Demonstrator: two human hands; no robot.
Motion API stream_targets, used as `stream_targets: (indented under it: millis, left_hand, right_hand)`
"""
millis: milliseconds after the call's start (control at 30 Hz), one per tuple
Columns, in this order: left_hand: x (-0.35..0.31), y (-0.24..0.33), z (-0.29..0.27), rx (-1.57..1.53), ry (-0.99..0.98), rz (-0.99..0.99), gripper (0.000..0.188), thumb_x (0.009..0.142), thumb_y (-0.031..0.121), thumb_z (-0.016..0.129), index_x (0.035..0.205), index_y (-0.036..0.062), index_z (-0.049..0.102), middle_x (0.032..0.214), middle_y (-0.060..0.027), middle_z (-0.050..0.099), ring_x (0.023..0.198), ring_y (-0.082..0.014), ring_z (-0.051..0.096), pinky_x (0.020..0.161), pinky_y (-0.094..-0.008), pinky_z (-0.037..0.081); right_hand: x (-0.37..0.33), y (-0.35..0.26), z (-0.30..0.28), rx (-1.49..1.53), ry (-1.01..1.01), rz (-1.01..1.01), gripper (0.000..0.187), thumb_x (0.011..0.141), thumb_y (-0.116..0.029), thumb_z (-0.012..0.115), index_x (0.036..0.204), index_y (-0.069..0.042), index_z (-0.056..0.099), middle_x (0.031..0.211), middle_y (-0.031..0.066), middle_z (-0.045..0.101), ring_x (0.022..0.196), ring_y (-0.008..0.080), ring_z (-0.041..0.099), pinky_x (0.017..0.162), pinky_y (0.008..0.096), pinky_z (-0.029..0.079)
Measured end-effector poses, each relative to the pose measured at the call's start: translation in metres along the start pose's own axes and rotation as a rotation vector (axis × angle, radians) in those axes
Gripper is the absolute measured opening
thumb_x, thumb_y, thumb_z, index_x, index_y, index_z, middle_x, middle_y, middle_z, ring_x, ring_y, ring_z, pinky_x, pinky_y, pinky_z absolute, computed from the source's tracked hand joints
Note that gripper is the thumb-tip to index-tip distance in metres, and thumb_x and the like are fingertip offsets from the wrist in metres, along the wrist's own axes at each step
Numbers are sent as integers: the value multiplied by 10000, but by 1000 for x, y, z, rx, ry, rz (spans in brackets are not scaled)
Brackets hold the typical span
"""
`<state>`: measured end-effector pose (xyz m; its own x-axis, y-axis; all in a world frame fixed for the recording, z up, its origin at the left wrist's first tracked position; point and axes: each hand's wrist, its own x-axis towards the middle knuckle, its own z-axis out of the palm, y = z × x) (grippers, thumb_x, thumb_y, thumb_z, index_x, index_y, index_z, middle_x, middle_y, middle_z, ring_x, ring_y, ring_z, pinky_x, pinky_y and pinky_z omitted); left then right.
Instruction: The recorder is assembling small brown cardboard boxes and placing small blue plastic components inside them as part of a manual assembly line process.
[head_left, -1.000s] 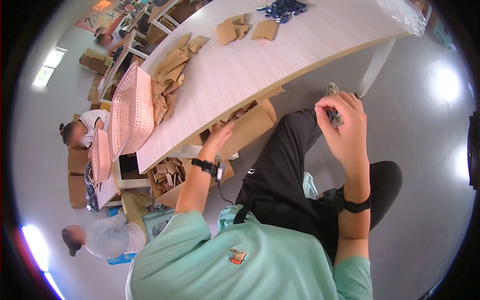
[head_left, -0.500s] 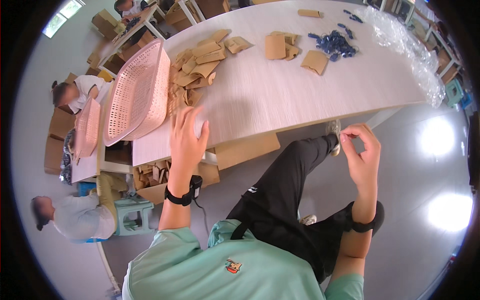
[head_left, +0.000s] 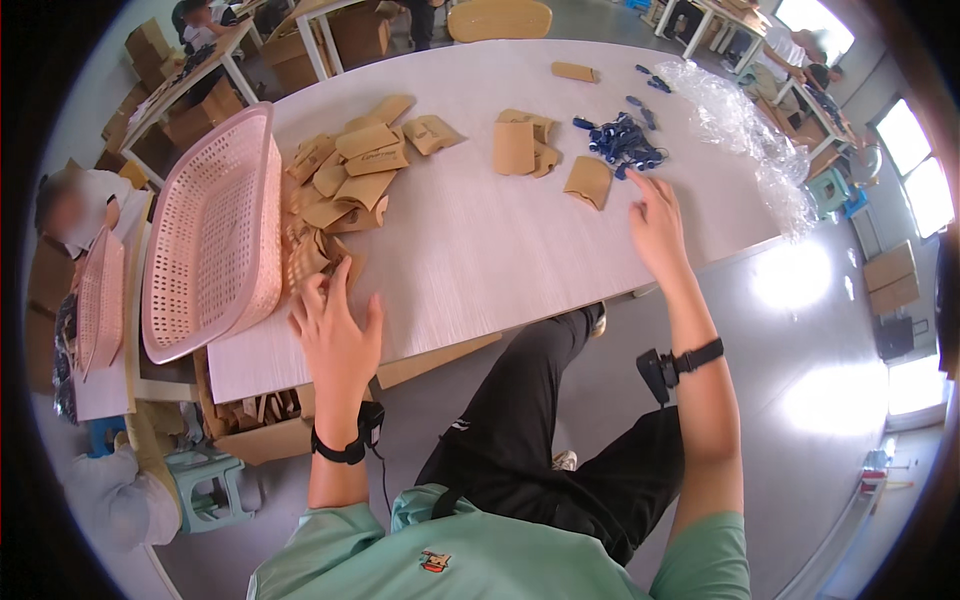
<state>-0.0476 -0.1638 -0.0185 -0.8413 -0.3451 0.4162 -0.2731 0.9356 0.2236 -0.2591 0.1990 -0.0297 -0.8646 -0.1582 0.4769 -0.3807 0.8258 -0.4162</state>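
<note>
Left hand, fingers splayed loose, and right hand, fingers bent — its grip I cannot tell — reach over a pale wood-grain table. On it: pink perforated plastic basket, brown folded-cardboard packets by the left fingertips, small dark-blue objects beside the right.

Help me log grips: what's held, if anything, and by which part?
Whether the left hand grips the brown packets cannot be told; the right hand, near the blue cluster, shows no hold.
</note>
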Motion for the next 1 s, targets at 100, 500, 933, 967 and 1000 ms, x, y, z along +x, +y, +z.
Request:
stream_targets:
  millis: [100, 500, 933, 967, 1000]
  left_hand:
    - [-1, 5, -3, -45, 67, 59, 406, 801, 232, 701, 1173, 122, 580, 1221, -89, 496, 1089, -310, 480, 959, -466, 357]
    - [3, 10, -19, -270, -6, 233, 519, 627, 7, 605, 1136, 100, 567, 1162, -64, 578, 1063, -322, 520, 954, -452, 384]
    - [-2, 1, -11, -307, 29, 275, 493, 647, 11, 608, 1135, 81, 616, 1141, -63, 606, 1083, -308, 529, 984, -448, 375]
    - [-3, 1, -13, -305, 24, 265, 493, 645, 13, 610, 1133, 80, 617, 1143, -66, 606, 1086, -308, 530, 986, -449, 374]
    - [-3, 2, -13, -310, 20, 257, 493, 643, 15, 612, 1131, 79, 618, 1145, -69, 607, 1088, -308, 531, 988, -450, 373]
  right_hand:
    - [18, 3, 13, -304, 79, -51, 434, 835, -30, 558, 1250, -148, 612, 1252, 116, 572, 1156, 312, 527, 986, 446, 416]
    - [43, 34, -3, -386, 80, -101, 380, 860, -125, 585, 1235, -171, 620, 1233, 41, 589, 1173, 261, 524, 983, 439, 374]
    - [69, 29, -32, -169, -271, 215, 340, 708, -308, 744, 1010, -157, 701, 983, 68, 699, 976, 290, 653, 886, 430, 458]
    - [68, 25, -34, -178, -258, 152, 349, 723, -282, 729, 1038, -139, 686, 962, 69, 702, 949, 263, 659, 870, 406, 465]
    - [69, 23, -39, -194, -242, 92, 357, 737, -256, 714, 1066, -122, 670, 941, 69, 704, 922, 237, 665, 855, 382, 471]
